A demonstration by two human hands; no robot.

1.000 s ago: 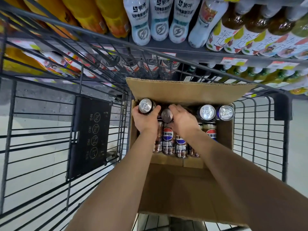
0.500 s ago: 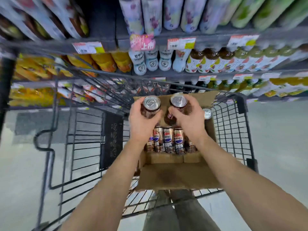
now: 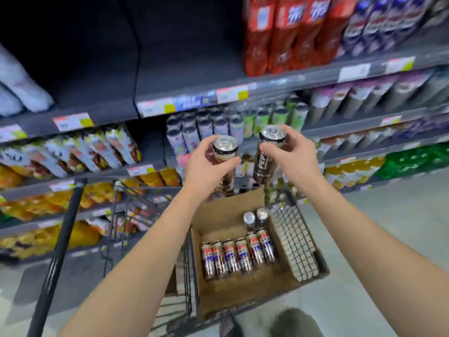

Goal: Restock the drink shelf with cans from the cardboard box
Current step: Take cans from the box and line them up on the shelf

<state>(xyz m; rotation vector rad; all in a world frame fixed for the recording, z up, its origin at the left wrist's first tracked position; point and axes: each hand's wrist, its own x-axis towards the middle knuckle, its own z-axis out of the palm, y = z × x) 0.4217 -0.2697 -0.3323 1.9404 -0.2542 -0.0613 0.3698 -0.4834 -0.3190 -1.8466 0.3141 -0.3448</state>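
Person's left hand (image 3: 206, 165) is grasping one can (image 3: 225, 152); right hand (image 3: 295, 152) is grasping a second can (image 3: 266, 159), tilted. Both are hanging above the cardboard box (image 3: 243, 293), which is sitting in the cart (image 3: 297, 239), row of cans (image 3: 239, 257) inside, facing the drink shelf (image 3: 184, 74).

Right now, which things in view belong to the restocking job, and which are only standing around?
Belong to the job: left hand gripping the left can; right hand gripping the right can; cardboard box; row of cans lying in it; shopping cart carrying the box.
Only standing around: red bottle packs on the upper shelf; green drinks at the right; price tags.
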